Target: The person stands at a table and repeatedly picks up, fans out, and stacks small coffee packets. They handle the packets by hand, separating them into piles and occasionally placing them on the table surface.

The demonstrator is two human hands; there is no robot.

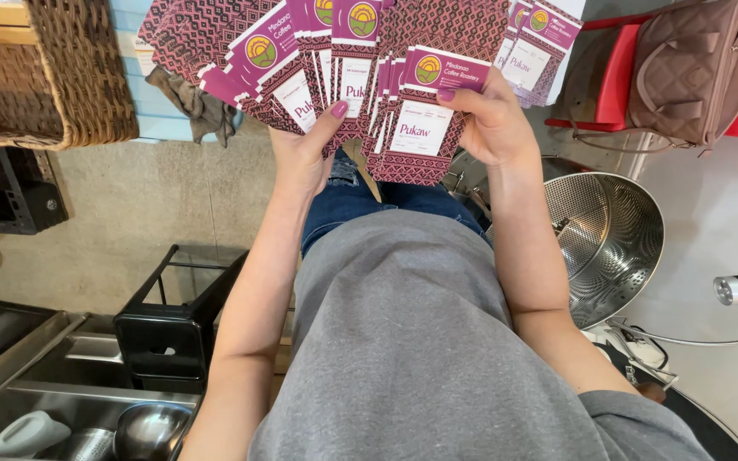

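My left hand [305,149] grips a fanned stack of flat maroon and purple patterned pouches [241,51] with white label panels, thumb on top. My right hand [493,119] holds a second fan of the same pouches [424,102], thumb pressed on the front one. Both fans are held out in front of me above my lap, and they overlap near the middle. I am wearing a grey shirt and blue jeans.
A woven wicker basket [53,77] sits upper left. A perforated steel drum [612,235] is at right. A brown quilted bag [694,68] rests on a red chair [621,72]. A black frame [168,324] and a steel sink [61,393] with bowls lie lower left.
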